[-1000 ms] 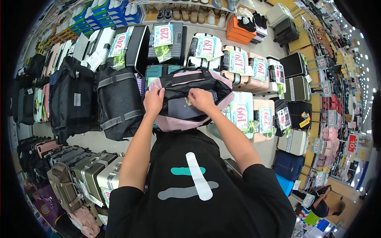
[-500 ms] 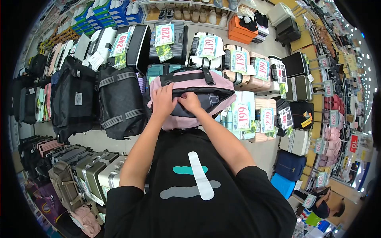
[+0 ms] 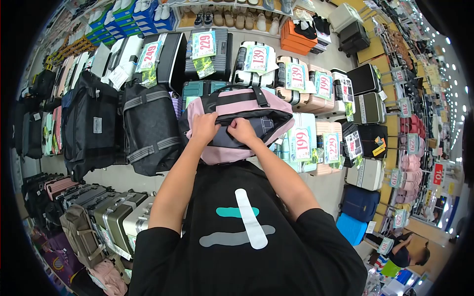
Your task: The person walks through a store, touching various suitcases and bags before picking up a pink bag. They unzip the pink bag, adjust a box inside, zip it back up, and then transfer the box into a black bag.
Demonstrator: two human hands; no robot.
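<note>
A pink and black duffel bag [image 3: 223,155] lies in front of me with its top unzipped and gaping. Its dark lining [image 3: 259,123] shows inside, and the black handles [image 3: 237,100] lie along the far side. My left hand [image 3: 204,128] is closed over the edge of the opening at the left, fingertips at the black border. Just to its right, my right hand [image 3: 242,130] is curled in a pinch within the opening, against the dark lining. What its fingertips pinch is hidden.
Black bags [image 3: 150,128] stand left of the duffel. Price-tagged suitcases [image 3: 210,59] line up behind and to the right. More luggage [image 3: 118,209] stands at lower left. Shoe shelves [image 3: 232,19] are at the back. A person [image 3: 407,251] is at lower right.
My right hand has shifted slightly right and down, away from my left. My left fingers, spread over the edge before, are now curled on it.
</note>
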